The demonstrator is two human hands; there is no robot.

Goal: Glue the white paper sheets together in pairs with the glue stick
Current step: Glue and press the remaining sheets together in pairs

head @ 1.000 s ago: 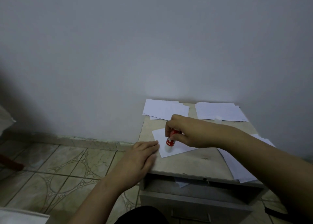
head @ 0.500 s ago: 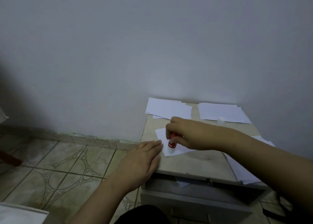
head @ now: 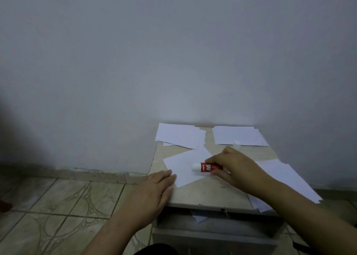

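- Right grip [head: 234, 167] pinches the red end of the glue stick [head: 207, 167]; a second ago the stick stood nearly upright with its tip on the sheet [head: 185, 166], now it lies almost flat, white end pointing left over the paper
- Left grip [head: 154, 193] is spread flat, fingertips [head: 172, 177] pinning the sheet's near-left corner, as before
- The sheet sits mid-worktop [head: 202, 195], more of it showing now that the hand has drawn right
- Likely the gluing stroke is over and the stick is being laid aside
- Next a second sheet is needed, from a stack [head: 181, 137] at the back or the pile [head: 286, 179] at right
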